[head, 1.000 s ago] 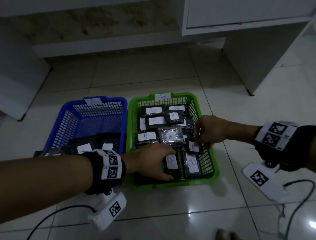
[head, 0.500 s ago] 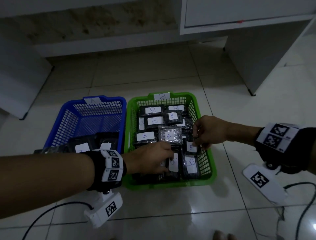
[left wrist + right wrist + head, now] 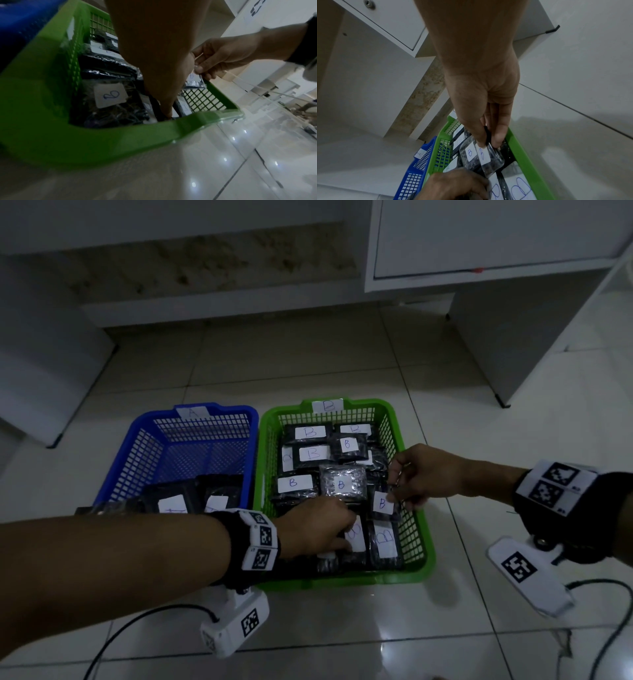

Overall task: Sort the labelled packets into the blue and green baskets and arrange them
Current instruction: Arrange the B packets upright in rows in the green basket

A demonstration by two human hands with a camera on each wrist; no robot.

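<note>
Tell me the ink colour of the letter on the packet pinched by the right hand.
Blue ink, a "B" on the packet; clearest in the right wrist view.

A black fabric wrist strap point(image 3: 246, 542) carrying white square-patterned marker tags is worn on each bare forearm. Beneath each strap a white plastic camera housing point(image 3: 236, 625) with a printed marker is hung, trailed by a black cable point(image 3: 137, 625).

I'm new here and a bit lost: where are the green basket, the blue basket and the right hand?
green basket point(image 3: 342, 578), head view, on its near rim.
blue basket point(image 3: 219, 409), head view, on its far rim.
right hand point(image 3: 424, 474), head view, on its back.
</note>
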